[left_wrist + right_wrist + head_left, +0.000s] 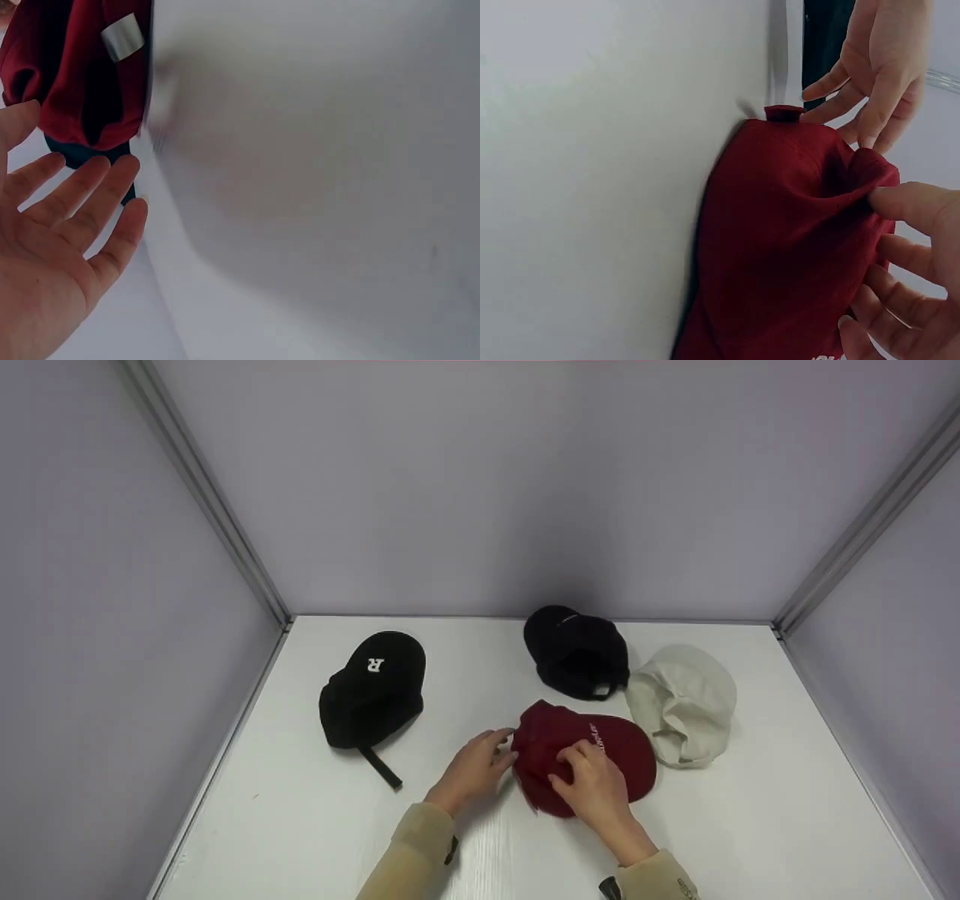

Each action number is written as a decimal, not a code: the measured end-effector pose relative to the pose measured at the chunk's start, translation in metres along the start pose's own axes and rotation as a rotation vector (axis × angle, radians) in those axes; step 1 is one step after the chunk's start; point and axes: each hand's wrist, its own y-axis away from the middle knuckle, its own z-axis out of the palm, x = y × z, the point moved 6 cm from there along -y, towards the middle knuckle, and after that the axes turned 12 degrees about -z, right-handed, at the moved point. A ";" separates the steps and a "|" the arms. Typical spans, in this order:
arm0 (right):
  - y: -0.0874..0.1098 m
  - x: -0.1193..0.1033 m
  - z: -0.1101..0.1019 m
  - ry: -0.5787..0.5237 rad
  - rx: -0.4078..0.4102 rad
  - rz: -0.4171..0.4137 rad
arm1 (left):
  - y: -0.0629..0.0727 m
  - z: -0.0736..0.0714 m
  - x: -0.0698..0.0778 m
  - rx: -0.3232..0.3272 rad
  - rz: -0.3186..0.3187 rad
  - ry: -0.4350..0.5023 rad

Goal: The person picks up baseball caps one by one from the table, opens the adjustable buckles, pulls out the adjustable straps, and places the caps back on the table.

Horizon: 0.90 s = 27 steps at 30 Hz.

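Note:
A dark red baseball cap (541, 742) lies on the white table, its brim (634, 754) to the right and white lettering on its front. My right hand (596, 787) grips the crown from above, thumb and curled fingers on the cloth; in the right wrist view the red cap (780, 225) is creased beside the thumb. My left hand (472, 769) is at the cap's back edge, fingers spread and loosely bent. In the left wrist view that hand (60, 240) shows an open palm below the red cap's opening (90, 97). Whether its fingertips touch the cloth I cannot tell.
A black cap (375, 690) with a white R lies on the left, its strap (381, 769) trailing forward. Behind the red cap is a dark navy or black cap (577, 652). A cream cap (690, 705) sits right of it. Grey walls (480, 495) enclose the table.

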 end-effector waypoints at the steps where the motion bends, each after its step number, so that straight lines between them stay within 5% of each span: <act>1: 0.000 0.000 0.001 0.008 0.005 -0.011 | 0.000 0.002 0.001 -0.008 0.003 0.007; 14: -0.003 0.000 -0.002 0.021 0.066 -0.056 | -0.004 0.011 0.003 0.009 0.022 0.053; 27: -0.023 0.010 -0.043 -0.285 0.216 0.023 | 0.016 -0.011 0.014 0.071 0.065 0.222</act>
